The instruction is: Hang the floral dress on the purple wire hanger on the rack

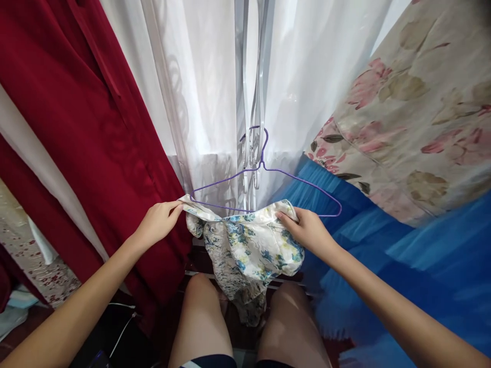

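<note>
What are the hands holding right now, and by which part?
A white, blue-and-yellow floral fabric garment: the left hand pinches one end of its upper edge, the right hand grips the other end.

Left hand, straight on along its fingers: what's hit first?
The floral cloth pinched in the left hand's fingertips. Just past it, probably the near end of the purple hanger, though depth between them is unclear.

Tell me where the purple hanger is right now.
In the head view, the purple hanger is near the centre, in front of white fabric, partly behind the floral garment held between the left hand and right hand.
</note>
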Motion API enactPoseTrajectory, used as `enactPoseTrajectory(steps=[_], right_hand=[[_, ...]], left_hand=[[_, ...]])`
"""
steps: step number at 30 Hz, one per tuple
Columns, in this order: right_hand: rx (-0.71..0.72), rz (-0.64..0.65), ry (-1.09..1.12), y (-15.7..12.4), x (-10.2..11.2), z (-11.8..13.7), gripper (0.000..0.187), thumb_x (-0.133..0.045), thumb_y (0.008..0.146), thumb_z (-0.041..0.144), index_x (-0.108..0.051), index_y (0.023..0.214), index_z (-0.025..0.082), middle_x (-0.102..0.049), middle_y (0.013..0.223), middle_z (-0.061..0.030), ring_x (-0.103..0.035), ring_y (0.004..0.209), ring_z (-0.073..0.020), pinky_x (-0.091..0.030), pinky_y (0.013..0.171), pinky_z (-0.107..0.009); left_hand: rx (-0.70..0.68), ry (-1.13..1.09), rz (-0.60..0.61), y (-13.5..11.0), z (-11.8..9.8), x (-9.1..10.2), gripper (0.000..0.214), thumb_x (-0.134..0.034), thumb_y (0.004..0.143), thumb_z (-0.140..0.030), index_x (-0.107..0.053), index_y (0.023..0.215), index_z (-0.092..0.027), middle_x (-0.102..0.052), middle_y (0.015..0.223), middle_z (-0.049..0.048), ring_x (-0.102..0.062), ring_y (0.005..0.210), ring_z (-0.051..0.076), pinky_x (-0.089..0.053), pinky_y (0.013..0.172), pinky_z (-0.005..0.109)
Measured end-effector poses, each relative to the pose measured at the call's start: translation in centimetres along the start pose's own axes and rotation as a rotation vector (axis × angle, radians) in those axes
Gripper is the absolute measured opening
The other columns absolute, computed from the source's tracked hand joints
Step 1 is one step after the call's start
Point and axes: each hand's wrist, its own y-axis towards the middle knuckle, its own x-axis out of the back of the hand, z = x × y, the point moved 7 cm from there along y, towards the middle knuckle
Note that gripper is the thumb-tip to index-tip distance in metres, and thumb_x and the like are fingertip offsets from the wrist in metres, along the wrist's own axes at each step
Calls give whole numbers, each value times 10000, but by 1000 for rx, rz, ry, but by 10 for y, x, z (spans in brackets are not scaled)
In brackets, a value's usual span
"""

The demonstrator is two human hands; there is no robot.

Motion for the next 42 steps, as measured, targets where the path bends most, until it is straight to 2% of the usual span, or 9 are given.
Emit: enactPoseTrajectory(steps=[6,11,14,19,24,27,32,38,42], right_hand=[[-5,11,51,-6,2,-2,392,-495,906,485,-457,637,203,-570,601,-25,-470,562,-166,-267,516,-266],[-19,28,17,-9,3,0,375,-494,902,458,-432,630,206,-542,575,-13,-459,547,-158,-255,506,-263],[-25,50,-8,-7,1,0,383,-509,883,451,-416,600,209,-516,543,-8,-432,514,-148,-233,489,-266],[-34,92,-28,-3,-2,2,404,-525,867,474,-410,581,213,-476,521,-1,-402,493,-140,-227,475,-268],[-60,146,52,-2,-6,3,429,-559,834,499,-384,565,215,-414,505,17,-359,481,-124,-218,458,-264],[-75,155,67,-5,-9,6,450,-542,843,519,-357,565,219,-391,509,23,-350,489,-124,-219,461,-265],[-19,109,105,-18,-5,13,423,-497,901,493,-388,608,208,-437,556,19,-376,528,-129,-250,494,-261],[20,-4,270,-36,8,6,396,-446,953,482,-663,799,189,-673,710,-40,-609,693,-237,-429,598,-289],[83,-368,306,-54,44,-8,383,-470,955,407,-691,1189,199,-735,1100,-113,-648,1060,-301,-500,871,-374]], left_hand=[[134,-606,-220,14,3,-5,306,-655,842,-400,-757,1006,-162,-755,1082,73,-704,998,257,-523,890,314],[265,-948,-381,27,10,-12,246,-722,716,-304,-742,853,-101,-756,884,105,-698,759,202,-560,708,297],[220,-805,-401,25,0,4,239,-666,755,-318,-751,870,-126,-743,833,76,-662,695,174,-509,636,262],[62,-115,-452,14,-24,52,215,-593,794,-240,-757,930,-209,-624,651,-9,-563,608,141,-401,603,249],[-34,-284,-558,24,-46,76,251,-546,853,-223,-683,1059,-186,-543,685,-16,-517,618,121,-401,604,224],[-110,-548,-531,44,-75,65,232,-527,885,-239,-640,1070,-156,-584,751,3,-547,659,122,-426,614,216],[-316,-664,-258,67,-120,20,314,-540,918,-301,-584,1207,-185,-669,1096,68,-632,970,172,-477,872,280],[-138,-434,-287,59,-89,-10,313,-449,969,-418,-657,966,-185,-674,864,24,-609,818,175,-437,746,250],[-106,-387,-342,52,-81,-4,341,-469,958,-456,-680,896,-195,-667,799,2,-586,737,158,-413,689,230]])
